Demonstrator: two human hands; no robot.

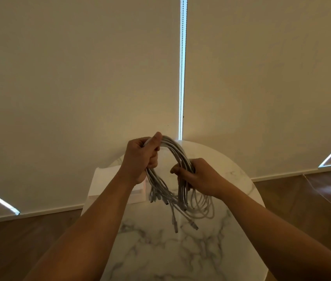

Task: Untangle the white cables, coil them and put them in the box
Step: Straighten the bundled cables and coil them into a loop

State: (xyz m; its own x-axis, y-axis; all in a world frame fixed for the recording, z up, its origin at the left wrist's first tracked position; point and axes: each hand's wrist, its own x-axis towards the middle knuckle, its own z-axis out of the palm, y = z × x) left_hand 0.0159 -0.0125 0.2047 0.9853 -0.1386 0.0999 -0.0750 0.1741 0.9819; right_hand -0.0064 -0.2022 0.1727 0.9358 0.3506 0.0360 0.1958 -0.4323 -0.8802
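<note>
Several white cables (177, 149) held as one arched bundle above the round marble table (180, 250) | left hand (140, 159) clenched round one side, right hand (199, 177) grasping the other | likely light, limp, smooth; grip mid-bundle, loose ends dangle | pale box (104, 183) behind left forearm

This looks like a room in a home, maybe a small office: cream roller blinds (79, 78) with a bead chain (183, 57) cover tall windows, the wooden floor (312, 199) is dark, and the round bench (170, 252) has a white marble pattern.
</note>
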